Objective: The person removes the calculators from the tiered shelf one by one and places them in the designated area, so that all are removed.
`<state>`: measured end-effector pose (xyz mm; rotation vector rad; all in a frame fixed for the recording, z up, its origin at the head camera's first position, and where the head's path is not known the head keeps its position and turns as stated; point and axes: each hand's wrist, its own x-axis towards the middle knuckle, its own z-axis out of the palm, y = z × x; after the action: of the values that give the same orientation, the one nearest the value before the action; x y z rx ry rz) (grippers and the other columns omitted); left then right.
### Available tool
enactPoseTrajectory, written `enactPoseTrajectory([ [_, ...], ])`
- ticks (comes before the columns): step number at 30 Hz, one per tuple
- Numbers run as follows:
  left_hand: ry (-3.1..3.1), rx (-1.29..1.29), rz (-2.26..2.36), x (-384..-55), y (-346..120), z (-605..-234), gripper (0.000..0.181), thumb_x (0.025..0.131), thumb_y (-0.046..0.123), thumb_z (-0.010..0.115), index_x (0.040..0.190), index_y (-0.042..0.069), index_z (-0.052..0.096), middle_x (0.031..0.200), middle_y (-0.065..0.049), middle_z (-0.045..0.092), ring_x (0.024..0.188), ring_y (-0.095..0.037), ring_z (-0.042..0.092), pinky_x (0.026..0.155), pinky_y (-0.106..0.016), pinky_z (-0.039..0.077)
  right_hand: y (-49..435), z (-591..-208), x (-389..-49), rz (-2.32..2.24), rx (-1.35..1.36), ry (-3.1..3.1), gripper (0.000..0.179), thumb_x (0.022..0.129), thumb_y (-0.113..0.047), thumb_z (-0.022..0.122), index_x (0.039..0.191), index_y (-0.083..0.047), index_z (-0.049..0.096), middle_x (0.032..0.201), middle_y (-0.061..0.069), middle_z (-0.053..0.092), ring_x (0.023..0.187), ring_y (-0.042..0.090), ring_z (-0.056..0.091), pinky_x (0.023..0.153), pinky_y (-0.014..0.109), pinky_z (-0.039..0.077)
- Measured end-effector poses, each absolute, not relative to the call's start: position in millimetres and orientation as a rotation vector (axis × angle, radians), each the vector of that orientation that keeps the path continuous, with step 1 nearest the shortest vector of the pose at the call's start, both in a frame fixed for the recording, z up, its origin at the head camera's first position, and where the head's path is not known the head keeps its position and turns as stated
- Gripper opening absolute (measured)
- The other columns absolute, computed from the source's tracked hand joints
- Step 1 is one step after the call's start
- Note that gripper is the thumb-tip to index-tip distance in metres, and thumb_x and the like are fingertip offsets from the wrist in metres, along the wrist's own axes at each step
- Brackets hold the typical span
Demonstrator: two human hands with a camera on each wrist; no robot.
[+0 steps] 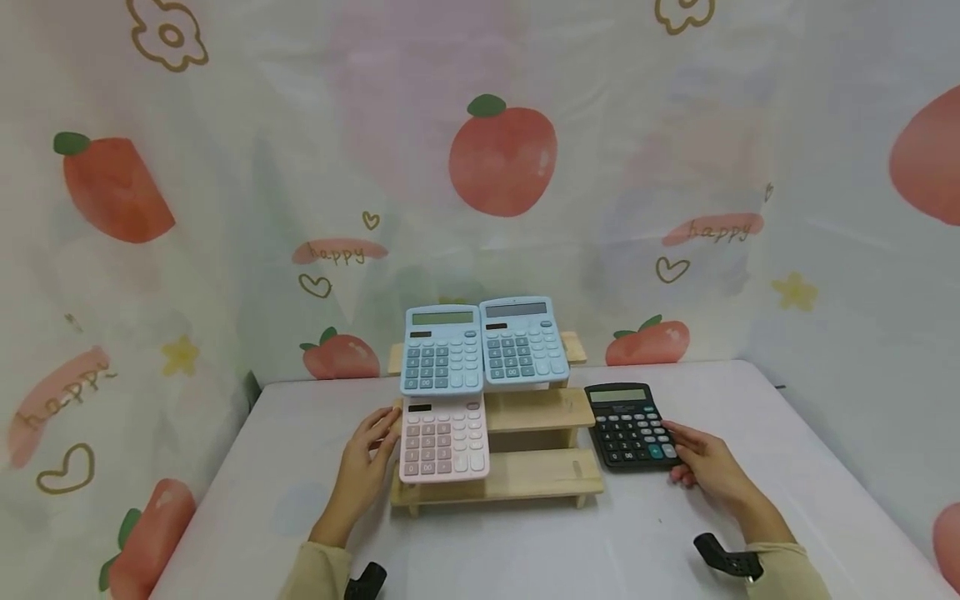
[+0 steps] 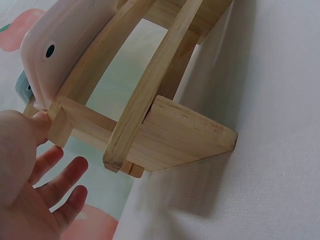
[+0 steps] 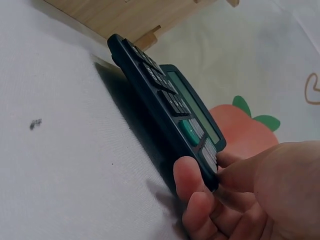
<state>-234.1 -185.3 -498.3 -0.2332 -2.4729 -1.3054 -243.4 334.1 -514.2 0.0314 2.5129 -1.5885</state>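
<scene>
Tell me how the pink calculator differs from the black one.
The pink calculator has pink and white keys; the black calculator has black, grey and teal ones.
The pink calculator rests on the wooden rack; the black calculator is gripped by the right hand, beside the rack.
Both have number keys.

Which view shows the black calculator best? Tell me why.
The head view: there the black calculator has its screen and keys facing the camera, the right hand at its edge. The right wrist view shows it obliquely, keys foreshortened; the left wrist view shows none of it.
</scene>
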Motion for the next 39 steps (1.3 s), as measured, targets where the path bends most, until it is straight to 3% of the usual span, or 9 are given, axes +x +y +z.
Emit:
enactPoseTrajectory([
  [7, -2.445, -0.268, -1.300, -235.7, -183.4, -496.4, 0.041, 0.103, 0.017, 0.058, 0.141, 0.002, 0.058, 0.148, -0.018, 0.054, 0.135, -0.037, 0.053, 0.093, -0.045, 0.056, 335.7, -515.6, -246.2, -1.556, 0.038, 2.538, 0.052, 0.106, 0.004, 0.031, 0.157, 0.008, 0.022, 0.151, 0.041, 0.033, 0.067, 0.012, 0.066, 0.058, 0.027, 0.053],
  [17, -2.451, -0.241, -1.313, -232.8, -184.2, -496.1, 0.040, 0.104, 0.018, 0.057, 0.141, 0.003, 0.059, 0.148, -0.018, 0.054, 0.136, -0.036, 0.053, 0.095, -0.047, 0.055, 329.4, -512.2, -245.3, -1.513, 0.113, 2.556, 0.050, 0.110, -0.011, 0.029, 0.157, 0.004, 0.026, 0.140, 0.038, 0.043, 0.066, 0.013, 0.066, 0.057, 0.028, 0.053],
  [25, -2.459, -0.240, -1.301, -233.5, -183.5, -495.0, 0.041, 0.104, 0.019, 0.057, 0.142, 0.004, 0.058, 0.149, -0.017, 0.053, 0.136, -0.036, 0.053, 0.094, -0.042, 0.055, 324.9, -508.3, -245.4, -1.447, 0.175, 2.594, 0.052, 0.110, -0.018, 0.033, 0.157, 0.005, 0.027, 0.141, 0.039, 0.042, 0.065, 0.015, 0.066, 0.057, 0.028, 0.053],
  [33, -2.486, -0.216, -1.342, -232.0, -183.2, -494.9, 0.041, 0.104, 0.016, 0.057, 0.144, 0.006, 0.057, 0.151, -0.017, 0.051, 0.139, -0.035, 0.051, 0.097, -0.043, 0.054, 322.2, -505.7, -242.0, -1.342, 0.135, 2.674, 0.053, 0.110, -0.021, 0.038, 0.154, 0.007, 0.031, 0.129, 0.037, 0.054, 0.065, 0.019, 0.064, 0.056, 0.030, 0.052],
  [39, -2.461, -0.236, -1.330, -234.0, -183.5, -496.1, 0.040, 0.104, 0.015, 0.057, 0.143, 0.005, 0.057, 0.150, -0.018, 0.051, 0.137, -0.036, 0.052, 0.095, -0.042, 0.055, 323.5, -500.4, -242.5, -1.255, 0.110, 2.757, 0.053, 0.110, -0.024, 0.039, 0.153, 0.007, 0.033, 0.135, 0.038, 0.050, 0.062, 0.018, 0.064, 0.056, 0.029, 0.050],
])
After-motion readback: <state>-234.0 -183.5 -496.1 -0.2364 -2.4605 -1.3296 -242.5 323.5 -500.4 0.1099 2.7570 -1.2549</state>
